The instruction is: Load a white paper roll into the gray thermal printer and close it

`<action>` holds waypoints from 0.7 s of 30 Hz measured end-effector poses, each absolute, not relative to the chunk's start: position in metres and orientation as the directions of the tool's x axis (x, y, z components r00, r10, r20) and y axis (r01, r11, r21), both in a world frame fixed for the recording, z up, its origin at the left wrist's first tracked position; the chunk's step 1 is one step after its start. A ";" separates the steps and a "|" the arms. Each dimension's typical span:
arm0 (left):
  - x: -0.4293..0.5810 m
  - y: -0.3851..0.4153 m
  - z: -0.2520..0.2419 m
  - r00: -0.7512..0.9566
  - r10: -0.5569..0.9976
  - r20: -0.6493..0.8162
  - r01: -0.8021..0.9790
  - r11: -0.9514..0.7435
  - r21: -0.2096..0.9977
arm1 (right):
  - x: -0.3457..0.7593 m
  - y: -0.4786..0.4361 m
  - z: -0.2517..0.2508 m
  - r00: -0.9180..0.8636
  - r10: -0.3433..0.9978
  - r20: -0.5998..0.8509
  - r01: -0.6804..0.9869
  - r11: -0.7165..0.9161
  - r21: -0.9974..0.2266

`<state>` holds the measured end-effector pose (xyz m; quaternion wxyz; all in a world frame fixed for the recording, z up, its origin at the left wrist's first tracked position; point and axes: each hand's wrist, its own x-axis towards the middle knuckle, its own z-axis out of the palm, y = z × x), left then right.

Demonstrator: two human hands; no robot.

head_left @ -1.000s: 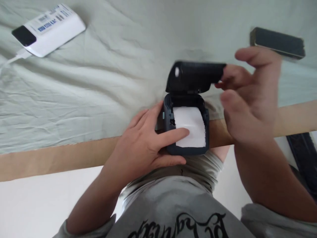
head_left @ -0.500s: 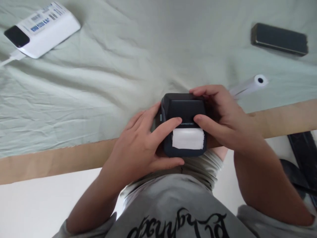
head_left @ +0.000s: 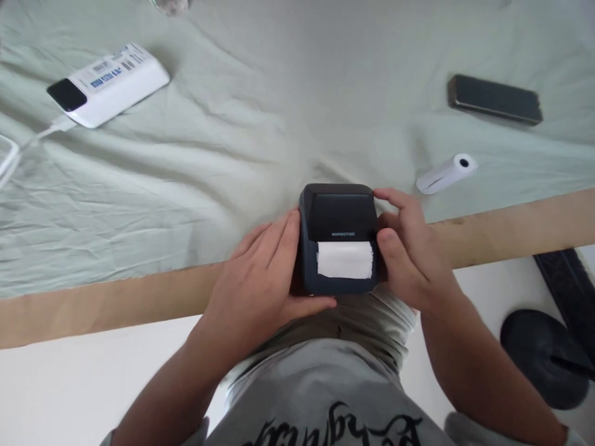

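Note:
A dark label printer [head_left: 341,214] lies at the near edge of the cloth-covered table, between my two hands. White paper [head_left: 344,259] sticks out of its front slot. My left hand [head_left: 267,272] grips the printer's left side, thumb along the bottom front edge and fingers flat against the side. My right hand [head_left: 411,251] holds the right side, with its thumb on the side and index fingertip at the far right corner. A white paper roll [head_left: 444,174] lies on the cloth beyond my right hand.
A white power bank [head_left: 118,90] with a label and a plugged-in white cable [head_left: 46,131] rests at the far left. At the far right lies a dark rectangular block [head_left: 495,99]. Brown edging [head_left: 116,303] runs along the table front. A round black base [head_left: 543,356] stands on the floor.
Both thumbs have moved off the printer's top lid to its sides and front. The lid now appears closed down flush, and the view has shifted slightly.

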<state>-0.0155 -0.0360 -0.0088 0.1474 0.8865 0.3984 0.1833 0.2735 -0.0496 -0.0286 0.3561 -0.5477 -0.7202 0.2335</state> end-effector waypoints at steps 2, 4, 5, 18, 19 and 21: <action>-0.015 -0.037 -0.011 0.617 0.752 0.232 0.652 -0.653 0.384 | 0.270 -0.048 -0.025 -0.159 0.956 0.247 0.635 0.291 -0.716; -0.015 -0.036 -0.012 0.611 0.749 0.257 0.655 -0.660 0.368 | 0.266 -0.045 -0.021 -0.158 0.957 0.243 0.650 0.286 -0.704; -0.015 -0.035 -0.012 0.599 0.753 0.272 0.657 -0.656 0.371 | 0.264 -0.042 -0.019 -0.157 0.958 0.241 0.660 0.283 -0.696; -0.011 -0.027 -0.009 0.517 0.834 0.194 0.723 -0.546 0.424 | 0.263 -0.022 -0.015 -0.189 0.935 0.298 0.682 0.344 -0.645; -0.011 -0.027 -0.009 0.512 0.838 0.192 0.726 -0.541 0.424 | 0.264 -0.023 -0.017 -0.185 0.938 0.294 0.690 0.337 -0.640; -0.011 -0.026 -0.008 0.513 0.837 0.191 0.720 -0.541 0.435 | 0.264 -0.025 -0.024 -0.170 0.940 0.295 0.717 0.323 -0.617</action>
